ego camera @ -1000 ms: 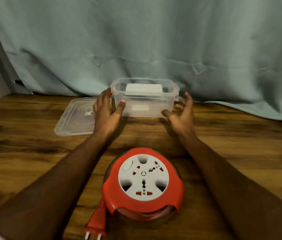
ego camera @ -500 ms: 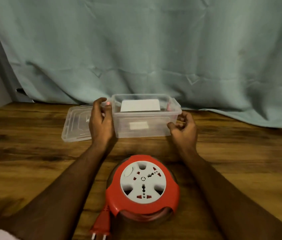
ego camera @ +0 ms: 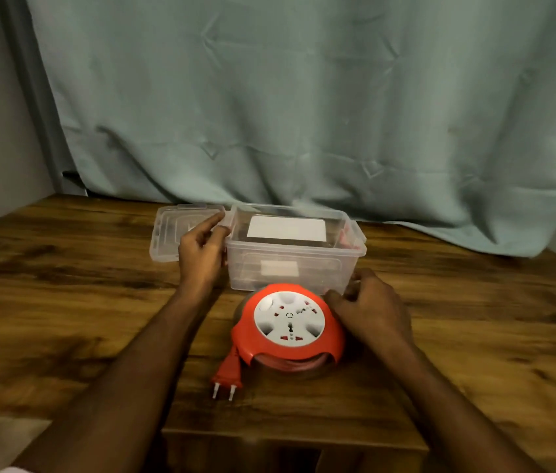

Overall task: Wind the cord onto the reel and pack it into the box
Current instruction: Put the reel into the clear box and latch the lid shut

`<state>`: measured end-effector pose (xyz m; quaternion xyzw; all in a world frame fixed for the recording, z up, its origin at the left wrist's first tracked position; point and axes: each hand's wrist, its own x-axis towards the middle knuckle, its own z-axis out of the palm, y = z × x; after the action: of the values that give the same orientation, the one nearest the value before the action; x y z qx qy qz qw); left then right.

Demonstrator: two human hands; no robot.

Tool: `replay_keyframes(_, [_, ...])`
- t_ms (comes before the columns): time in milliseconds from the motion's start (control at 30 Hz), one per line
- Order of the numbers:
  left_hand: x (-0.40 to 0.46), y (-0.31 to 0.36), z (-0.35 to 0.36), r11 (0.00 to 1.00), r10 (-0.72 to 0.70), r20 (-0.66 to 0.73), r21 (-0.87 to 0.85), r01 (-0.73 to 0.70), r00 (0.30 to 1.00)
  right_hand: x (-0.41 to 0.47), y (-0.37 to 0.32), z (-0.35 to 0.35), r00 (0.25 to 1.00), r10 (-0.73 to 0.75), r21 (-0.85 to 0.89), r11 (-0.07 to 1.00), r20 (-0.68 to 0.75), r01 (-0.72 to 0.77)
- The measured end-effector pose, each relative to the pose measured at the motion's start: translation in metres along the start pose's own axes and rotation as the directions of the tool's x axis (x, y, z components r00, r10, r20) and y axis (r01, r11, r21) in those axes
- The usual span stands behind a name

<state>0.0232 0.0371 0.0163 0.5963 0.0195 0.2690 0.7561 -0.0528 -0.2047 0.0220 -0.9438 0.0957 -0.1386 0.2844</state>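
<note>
The red cord reel with a white socket face lies flat on the wooden table, its cord wound inside and its red plug resting at its left front. Directly behind it, touching, stands the clear plastic box with a white label inside. My left hand grips the box's left wall, thumb on the rim. My right hand rests curled at the box's front right corner, beside the reel's right edge, fingers apart.
The clear lid lies flat left of the box, partly behind my left hand. A teal curtain hangs along the table's back edge. The table's front edge runs just below the plug.
Both hands drew the box toward me until it met the reel. My right hand has slid off the box's side down to its front corner by the reel.
</note>
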Motion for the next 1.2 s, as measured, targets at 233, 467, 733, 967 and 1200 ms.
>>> replay_keyframes(233, [-0.003,-0.002,0.0,1.0,-0.008,-0.017,-0.019,0.008,1.0,-0.017,-0.028,-0.022,0.918,-0.054,-0.117,0.987,0.393,0.108])
replay_keyframes(467, [0.005,-0.006,-0.002,1.0,0.005,-0.01,-0.013,-0.006,1.0,-0.002,-0.025,-0.028,0.796,-0.039,0.06,0.998,0.604,0.003])
replay_keyframes(733, [0.006,-0.009,-0.002,0.999,-0.011,0.005,-0.035,0.011,1.0,0.012,-0.057,-0.068,0.853,-0.301,0.109,0.953,0.427,0.282])
replay_keyframes(967, [0.008,-0.01,-0.003,0.999,-0.004,0.018,-0.031,0.005,1.0,0.044,-0.121,-0.133,0.816,-0.561,0.198,0.823,0.141,0.532])
replay_keyframes(1200, [0.005,-0.01,-0.005,0.999,0.016,0.044,0.045,-0.017,0.999,0.091,-0.166,-0.136,0.716,-0.696,-0.073,0.717,-0.046,0.693])
